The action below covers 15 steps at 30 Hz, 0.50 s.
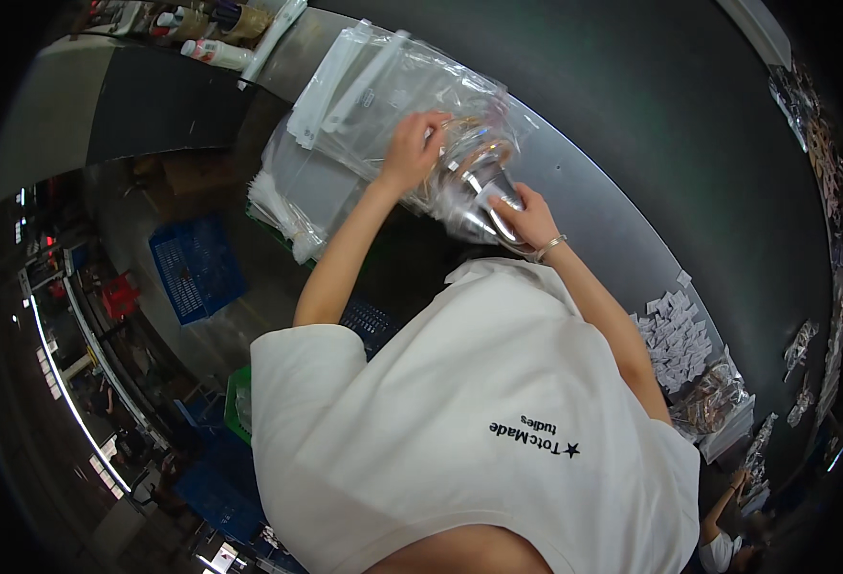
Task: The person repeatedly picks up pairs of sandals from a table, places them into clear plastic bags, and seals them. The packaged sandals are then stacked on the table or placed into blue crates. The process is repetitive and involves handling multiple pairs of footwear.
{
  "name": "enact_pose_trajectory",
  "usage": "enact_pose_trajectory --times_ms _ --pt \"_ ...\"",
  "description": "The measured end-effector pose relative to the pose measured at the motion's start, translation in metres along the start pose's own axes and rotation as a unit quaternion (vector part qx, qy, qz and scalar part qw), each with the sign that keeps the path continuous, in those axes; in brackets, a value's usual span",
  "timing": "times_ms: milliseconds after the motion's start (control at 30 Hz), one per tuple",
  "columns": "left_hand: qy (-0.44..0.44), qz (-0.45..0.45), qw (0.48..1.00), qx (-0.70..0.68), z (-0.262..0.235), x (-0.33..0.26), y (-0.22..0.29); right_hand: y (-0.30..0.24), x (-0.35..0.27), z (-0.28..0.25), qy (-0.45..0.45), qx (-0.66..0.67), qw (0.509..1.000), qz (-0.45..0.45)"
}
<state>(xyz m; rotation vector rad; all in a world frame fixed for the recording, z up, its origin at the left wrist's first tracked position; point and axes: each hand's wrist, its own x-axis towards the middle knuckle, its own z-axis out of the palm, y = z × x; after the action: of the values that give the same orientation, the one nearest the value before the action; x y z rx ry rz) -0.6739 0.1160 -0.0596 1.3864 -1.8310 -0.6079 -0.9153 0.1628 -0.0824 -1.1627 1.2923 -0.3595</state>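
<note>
My left hand is closed at the edge of a clear plastic bag on the metal worktop. In my right hand is a shiny silver curved piece, shaped like a shoe, with my thumb on top of it. Its far end is at the bag's mouth, close to my left fingers; glare and motion blur hide how far inside it is. Beneath and beyond my left hand, a stack of flat clear bags with white edges covers the worktop's left end.
A dark conveyor belt runs along the worktop's far side. Small white packets and wrapped items lie at right. Blue crates stand on the floor at left. Another person's arm shows at lower right.
</note>
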Motion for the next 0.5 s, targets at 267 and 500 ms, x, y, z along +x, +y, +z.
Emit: enact_pose_trajectory --times_ms 267,500 --pt "0.009 0.036 0.998 0.043 0.005 -0.007 0.049 -0.024 0.011 -0.006 0.024 -0.084 0.996 0.0" --pt "0.007 0.069 0.995 0.068 0.014 0.002 0.072 -0.008 0.019 -0.014 0.125 -0.022 0.992 -0.011"
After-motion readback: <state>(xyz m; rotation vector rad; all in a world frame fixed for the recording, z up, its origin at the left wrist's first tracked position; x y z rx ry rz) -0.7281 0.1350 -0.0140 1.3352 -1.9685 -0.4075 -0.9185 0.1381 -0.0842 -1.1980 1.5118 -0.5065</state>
